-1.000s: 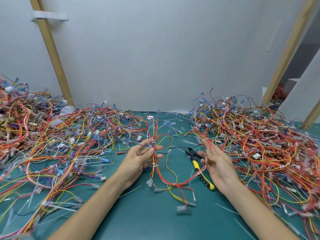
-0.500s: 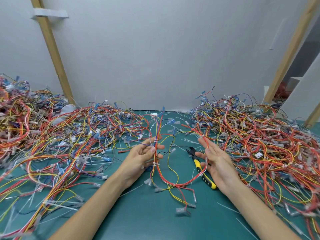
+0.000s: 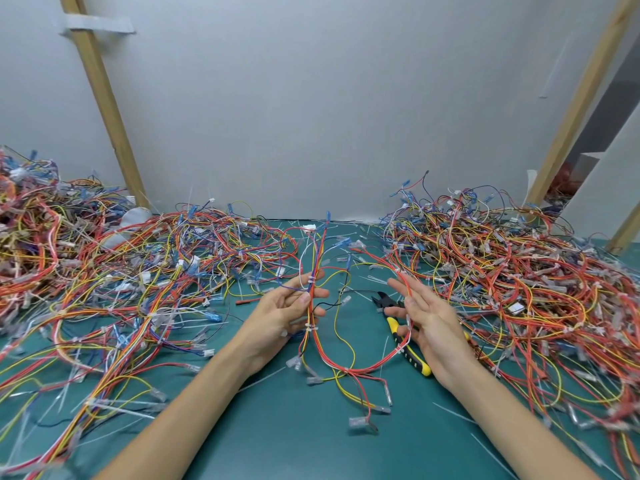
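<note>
A wire harness (image 3: pixel 323 355) of red, orange, yellow and blue leads, bound by white cable ties, hangs in a loop between my hands above the green mat. My left hand (image 3: pixel 291 310) pinches its upright bundle between thumb and fingers, just below a white tie. My right hand (image 3: pixel 424 318) is held palm-in with fingers nearly straight, and the harness's red strand runs across its fingers. Black-and-yellow cutters (image 3: pixel 401 336) lie on the mat, partly hidden behind my right hand.
Large tangles of harnesses cover the green mat (image 3: pixel 298 441) on the left (image 3: pixel 114 289) and right (image 3: pixel 526 289). Loose white cable ties (image 3: pixel 457 414) lie scattered on the mat. Two slanted wooden posts (image 3: pixel 104 98) lean against the grey back wall.
Both hands have lifted slightly with the harness. My right hand's fingers have spread straighter, with the red strand still lying across them.
</note>
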`<act>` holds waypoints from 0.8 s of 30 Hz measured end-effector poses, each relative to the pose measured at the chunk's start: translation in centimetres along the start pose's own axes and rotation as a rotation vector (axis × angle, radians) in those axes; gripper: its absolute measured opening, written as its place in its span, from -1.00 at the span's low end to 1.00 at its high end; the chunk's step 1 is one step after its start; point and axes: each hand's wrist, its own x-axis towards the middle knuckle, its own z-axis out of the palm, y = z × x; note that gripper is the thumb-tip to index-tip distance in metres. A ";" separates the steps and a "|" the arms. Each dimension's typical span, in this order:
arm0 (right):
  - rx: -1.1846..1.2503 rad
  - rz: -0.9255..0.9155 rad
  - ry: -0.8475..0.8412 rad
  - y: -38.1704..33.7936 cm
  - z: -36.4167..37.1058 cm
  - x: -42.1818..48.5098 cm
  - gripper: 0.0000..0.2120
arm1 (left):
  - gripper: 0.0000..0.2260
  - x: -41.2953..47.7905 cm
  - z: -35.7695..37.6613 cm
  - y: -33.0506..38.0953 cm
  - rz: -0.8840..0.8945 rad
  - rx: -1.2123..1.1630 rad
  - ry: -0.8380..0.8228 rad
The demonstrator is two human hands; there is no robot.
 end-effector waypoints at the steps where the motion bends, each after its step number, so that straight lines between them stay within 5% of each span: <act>1: 0.002 -0.001 0.000 0.0 0.1 0.0 -0.65 | -0.69 0.0 0.0 0.0 0.000 -0.002 -0.001; 17: -0.096 -0.031 0.008 -0.1 0.2 -0.4 -0.66 | -0.67 0.0 -0.2 0.1 -0.007 -0.080 -0.018; 20: -0.374 -0.179 0.039 -0.1 0.3 -0.6 -0.73 | -0.70 0.1 -0.3 0.2 0.004 -0.175 0.010; 24: -1.113 -0.524 0.121 -0.3 0.4 -1.2 -0.86 | -0.69 0.2 -0.3 0.7 0.024 -0.301 0.050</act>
